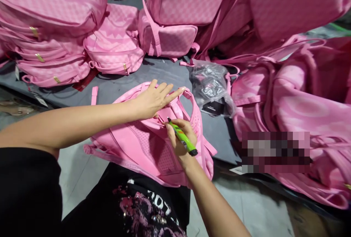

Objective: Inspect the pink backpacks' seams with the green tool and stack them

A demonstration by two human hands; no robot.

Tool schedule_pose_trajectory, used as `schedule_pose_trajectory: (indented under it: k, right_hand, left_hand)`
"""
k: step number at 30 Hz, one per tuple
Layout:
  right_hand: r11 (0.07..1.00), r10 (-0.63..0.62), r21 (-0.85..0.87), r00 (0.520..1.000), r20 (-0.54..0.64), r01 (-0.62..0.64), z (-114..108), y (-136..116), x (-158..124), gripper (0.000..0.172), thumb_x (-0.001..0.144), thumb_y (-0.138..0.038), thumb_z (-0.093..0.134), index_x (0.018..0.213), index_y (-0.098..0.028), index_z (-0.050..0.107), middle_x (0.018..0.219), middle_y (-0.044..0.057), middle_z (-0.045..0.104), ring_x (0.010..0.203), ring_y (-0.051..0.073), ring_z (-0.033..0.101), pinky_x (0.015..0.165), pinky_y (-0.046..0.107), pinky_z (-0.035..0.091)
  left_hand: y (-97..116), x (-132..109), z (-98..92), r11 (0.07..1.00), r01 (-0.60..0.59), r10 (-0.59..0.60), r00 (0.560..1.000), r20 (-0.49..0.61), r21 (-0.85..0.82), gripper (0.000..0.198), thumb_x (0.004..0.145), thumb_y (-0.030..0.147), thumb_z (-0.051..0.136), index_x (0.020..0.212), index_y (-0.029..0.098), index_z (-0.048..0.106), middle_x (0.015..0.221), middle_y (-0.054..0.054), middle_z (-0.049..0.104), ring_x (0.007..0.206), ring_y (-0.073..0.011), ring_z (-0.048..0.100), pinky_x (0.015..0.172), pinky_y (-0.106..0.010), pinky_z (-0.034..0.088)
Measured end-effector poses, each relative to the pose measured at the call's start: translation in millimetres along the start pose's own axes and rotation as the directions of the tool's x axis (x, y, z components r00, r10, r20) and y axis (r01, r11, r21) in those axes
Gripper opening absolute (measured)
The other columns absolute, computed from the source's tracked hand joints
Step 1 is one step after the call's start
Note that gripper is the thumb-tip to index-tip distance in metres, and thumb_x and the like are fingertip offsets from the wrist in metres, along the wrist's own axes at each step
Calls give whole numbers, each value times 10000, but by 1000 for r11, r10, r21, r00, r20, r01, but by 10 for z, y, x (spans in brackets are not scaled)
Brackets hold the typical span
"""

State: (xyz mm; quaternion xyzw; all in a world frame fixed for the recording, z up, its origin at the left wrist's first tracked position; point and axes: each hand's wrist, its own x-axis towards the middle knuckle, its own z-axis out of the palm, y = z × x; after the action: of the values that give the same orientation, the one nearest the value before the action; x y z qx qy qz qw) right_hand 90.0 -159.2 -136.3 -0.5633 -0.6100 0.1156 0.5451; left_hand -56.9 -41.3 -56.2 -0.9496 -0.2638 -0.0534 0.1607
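A pink backpack (145, 149) lies on its front against my lap and the grey table edge, padded back panel facing up. My left hand (155, 100) rests flat on its top near the carry handle, fingers stretched out and pressing the fabric. My right hand (179, 136) is closed around a green marker-like tool (182, 137), its tip touching the backpack's upper back just below my left fingers.
Stacks of pink checkered backpacks (52, 28) fill the left and back of the grey table (164, 72). More pink backpacks (307, 94) pile up on the right. A crumpled clear plastic bag (211, 87) with a black tag lies beside the backpack.
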Motion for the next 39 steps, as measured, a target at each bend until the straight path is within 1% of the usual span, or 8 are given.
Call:
schedule_pose_trajectory:
  k: [6,10,12,15,18,23,35,39]
  right_hand:
    - [994,-53,-85,969,239,75,-317,-148,110,382,952,-515,546,1201,-235,620,1050,93,753,948,256,736,783,392,599]
    - [973,37,-228,997,65,-21,-287,-268,283,222,920,-456,611,960,-238,628,766,9,691,603,172,644,571,303,520]
    - [974,52,-226,983,177,-10,-248,-301,415,161,889,-396,674,869,-240,644,728,-8,693,563,151,621,567,286,510]
    - [975,46,-211,873,485,66,-266,-310,591,136,881,-359,699,934,-234,713,867,22,760,727,186,705,695,315,555]
    - [915,62,-348,784,618,202,-365,-314,645,152,890,-299,693,1020,-235,741,970,48,757,807,215,720,715,341,562]
    - [810,-21,-454,791,611,372,-444,-350,522,207,952,-235,607,1120,-220,726,1064,74,736,903,223,712,705,331,574]
    - [882,-60,-357,825,562,307,-475,-283,454,209,959,-211,602,1128,-171,718,1056,98,744,940,243,693,814,396,594]
    - [904,-75,-313,828,556,292,-497,-245,436,217,966,-219,594,1135,-165,719,1061,103,737,949,242,679,814,402,588]
  left_hand:
    - [-19,25,50,999,-1,-1,999,-34,-35,860,888,235,564,1600,90,103,1494,-210,440,1337,-366,434,1102,-525,321]
    - [-46,60,112,998,28,-31,998,-47,-59,828,898,237,538,1602,117,118,1500,-200,433,1337,-358,432,1107,-506,302]
    - [-55,80,130,997,40,-42,998,-41,-62,829,902,262,548,1602,127,124,1502,-201,429,1323,-361,442,1085,-494,321]
    - [-60,115,132,997,49,-51,998,-23,-61,810,899,266,565,1591,120,170,1492,-202,444,1290,-363,466,1041,-481,359]
    - [-59,153,116,995,65,-65,998,5,-77,756,892,222,564,1567,107,243,1490,-192,458,1283,-354,475,1051,-482,360]
    - [-71,200,82,994,67,-63,997,52,-81,743,898,214,562,1564,109,249,1518,-183,439,1306,-341,468,1074,-470,351]
    - [-179,151,-127,992,119,-104,968,229,-51,869,839,298,675,1576,207,223,1665,-168,194,1486,-411,240,1137,-560,281]
    - [-202,116,-160,987,150,-126,947,296,-58,925,841,298,675,1596,252,143,1681,-153,126,1478,-418,248,1084,-525,363]
